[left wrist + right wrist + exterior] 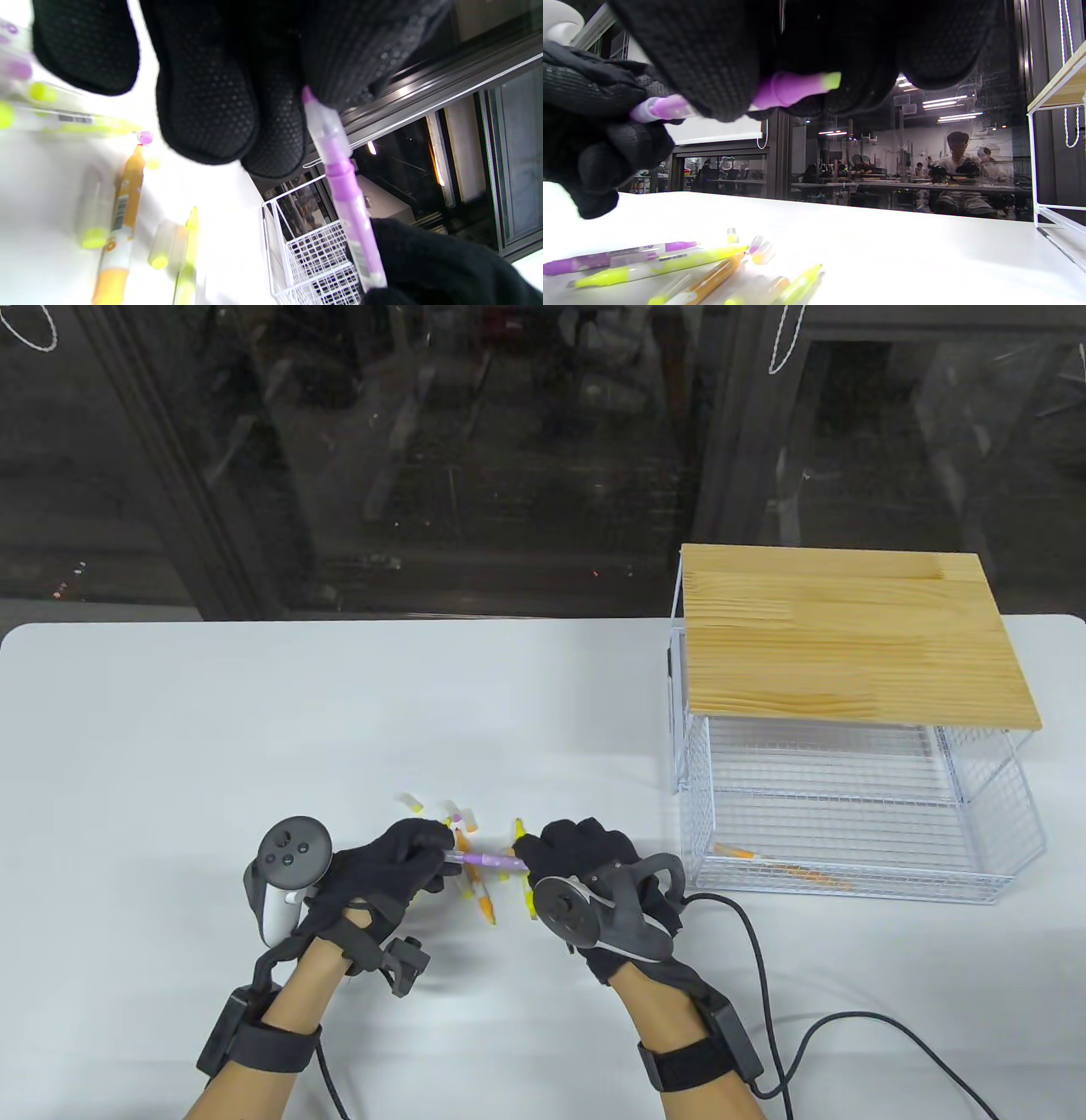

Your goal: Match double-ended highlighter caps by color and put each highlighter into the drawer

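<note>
White table [254, 712] bears scattered highlighters [484, 899], loose caps [413, 802], wire drawer unit [848, 831].

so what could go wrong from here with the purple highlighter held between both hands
1. The purple highlighter is held above the table by the left hand and right hand. In the right wrist view its exposed end looks yellow-green, so a mismatched cap or tip may stay on it.
2. Loose caps and other highlighters lie right under the hands; a slip could scatter them.
3. The wire drawer sits off to the right, with the right glove's cable trailing near it; it might snag.
</note>
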### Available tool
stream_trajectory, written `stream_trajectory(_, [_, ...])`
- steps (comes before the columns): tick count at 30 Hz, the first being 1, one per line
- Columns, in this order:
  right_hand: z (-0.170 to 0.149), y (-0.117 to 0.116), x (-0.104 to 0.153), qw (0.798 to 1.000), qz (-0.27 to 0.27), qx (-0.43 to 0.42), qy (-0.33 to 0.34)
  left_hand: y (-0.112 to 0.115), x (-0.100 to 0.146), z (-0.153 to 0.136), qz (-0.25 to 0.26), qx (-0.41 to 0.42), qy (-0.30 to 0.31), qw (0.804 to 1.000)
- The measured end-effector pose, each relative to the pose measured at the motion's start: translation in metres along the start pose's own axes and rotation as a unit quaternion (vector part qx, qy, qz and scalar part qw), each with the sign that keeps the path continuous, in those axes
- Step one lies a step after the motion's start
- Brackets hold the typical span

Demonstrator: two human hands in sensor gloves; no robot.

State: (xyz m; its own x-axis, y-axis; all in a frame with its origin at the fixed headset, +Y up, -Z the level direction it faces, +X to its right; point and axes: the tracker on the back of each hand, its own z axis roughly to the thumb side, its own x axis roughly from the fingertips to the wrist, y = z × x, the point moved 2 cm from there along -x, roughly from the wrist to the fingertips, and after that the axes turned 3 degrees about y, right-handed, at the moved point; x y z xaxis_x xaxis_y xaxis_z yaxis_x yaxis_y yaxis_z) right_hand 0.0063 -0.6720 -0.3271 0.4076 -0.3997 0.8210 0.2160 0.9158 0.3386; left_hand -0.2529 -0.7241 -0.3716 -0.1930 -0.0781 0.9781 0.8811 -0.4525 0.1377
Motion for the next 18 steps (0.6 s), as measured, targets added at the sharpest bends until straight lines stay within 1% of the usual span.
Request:
stream_trajectory(7, [0.0,0.001,0.0,1.0,-0.003,0.001,0.002,0.003,0.001,0.005,-0.003,-0.024,0.016,1.0])
stream_trajectory(10, [0.001,0.0,0.001,1.0,-0.003,0.0,0.003,0.003,0.001,0.009,0.0,-0.055,0.028,0.998])
stream_trajectory(14, [0.002,0.0,0.0,1.0,-0.001,0.002,0.01,0.004,0.002,0.018,0.003,-0.129,0.059,0.99])
stream_trajectory(18, [0.004,-0.001,0.0,1.0,0.01,0.005,0.016,0.011,0.005,0.029,-0.001,-0.213,0.095,0.973])
